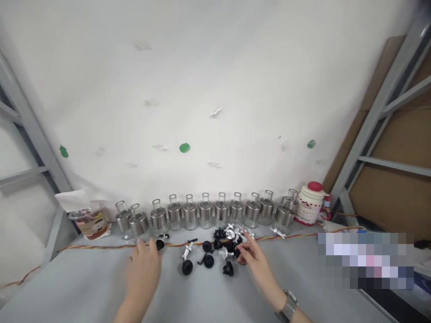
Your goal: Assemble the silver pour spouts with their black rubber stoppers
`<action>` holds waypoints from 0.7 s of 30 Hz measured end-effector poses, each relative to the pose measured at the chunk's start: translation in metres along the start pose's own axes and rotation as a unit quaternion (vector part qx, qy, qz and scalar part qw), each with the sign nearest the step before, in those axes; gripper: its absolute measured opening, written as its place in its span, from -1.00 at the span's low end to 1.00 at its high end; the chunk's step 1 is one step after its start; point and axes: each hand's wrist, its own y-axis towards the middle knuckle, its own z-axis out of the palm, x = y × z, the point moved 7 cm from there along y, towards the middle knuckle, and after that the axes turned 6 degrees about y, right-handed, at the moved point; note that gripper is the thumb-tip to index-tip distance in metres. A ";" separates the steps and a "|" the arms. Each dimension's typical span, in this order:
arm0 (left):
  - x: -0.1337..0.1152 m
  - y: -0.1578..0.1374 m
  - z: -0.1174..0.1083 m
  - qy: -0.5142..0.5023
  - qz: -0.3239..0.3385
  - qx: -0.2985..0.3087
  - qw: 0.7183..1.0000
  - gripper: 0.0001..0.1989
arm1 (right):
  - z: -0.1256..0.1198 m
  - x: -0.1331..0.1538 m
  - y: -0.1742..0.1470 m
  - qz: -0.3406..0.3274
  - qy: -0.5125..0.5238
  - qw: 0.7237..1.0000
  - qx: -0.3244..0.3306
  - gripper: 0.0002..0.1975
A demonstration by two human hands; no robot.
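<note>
My left hand is blurred, its fingers bent over the tabletop. Just beside its fingertips is a black stopper; whether the fingers grip it is unclear. At the right edge of a pile of black and silver parts, my right hand has its thumb and fingers closed at a black stopper, with the index finger stretched upward. Near the pile lie loose black stoppers, one upright-edged and another round. A silver lever piece rests by a further black stopper.
Several glass bottles with metal sleeves line the wall. A plastic cup stands at the left end, a white jar with a red lid at the right. A twisted red and yellow cable crosses the grey table.
</note>
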 end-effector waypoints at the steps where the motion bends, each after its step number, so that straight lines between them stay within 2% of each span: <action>1: 0.009 0.002 0.008 0.001 -0.009 0.050 0.999 -0.72 | 0.001 -0.001 -0.001 -0.004 0.000 1.000 0.001 -0.43; 2: 0.015 0.003 0.016 -0.013 -0.008 0.099 0.995 -0.74 | 0.002 -0.002 -0.002 -0.005 0.000 1.000 0.002 -0.46; 4: 0.020 0.005 0.026 -0.035 0.001 0.131 0.991 -0.79 | 0.004 -0.005 -0.003 -0.001 -0.001 1.000 0.007 -0.51; 8: 0.014 0.007 0.031 -0.090 0.017 0.136 0.986 -0.85 | 0.006 -0.005 -0.006 -0.001 -0.005 1.000 0.009 -0.55; 11: 0.006 0.008 0.027 -0.135 0.017 0.130 0.982 -0.83 | 0.010 -0.001 -0.010 -0.013 -0.013 1.000 0.010 -0.57; 13: -0.001 0.008 0.021 -0.236 0.000 0.124 0.964 -0.81 | 0.016 0.002 -0.014 -0.022 -0.017 0.999 0.023 -0.58; 14: -0.005 0.007 0.018 -0.321 -0.012 0.124 0.939 -0.79 | 0.019 0.004 -0.017 -0.025 -0.020 0.999 0.036 -0.58; 15: -0.011 0.005 0.015 -0.430 -0.024 0.130 0.893 -0.76 | 0.023 0.005 -0.020 -0.027 -0.027 0.998 0.051 -0.58; 17: -0.032 -0.003 0.008 -0.612 -0.011 0.159 0.774 -0.63 | 0.032 0.007 -0.028 -0.030 -0.049 0.995 0.086 -0.60; 18: -0.045 -0.010 0.005 -0.664 0.009 0.185 0.724 -0.58 | 0.036 0.008 -0.032 -0.032 -0.063 0.992 0.106 -0.61; 20: -0.068 -0.024 0.002 -0.717 0.044 0.229 0.658 -0.59 | 0.044 0.011 -0.042 -0.043 -0.097 0.982 0.154 -0.63; 21: -0.076 -0.031 0.003 -0.723 0.049 0.235 0.648 -0.61 | 0.049 0.012 -0.047 -0.052 -0.114 0.976 0.181 -0.63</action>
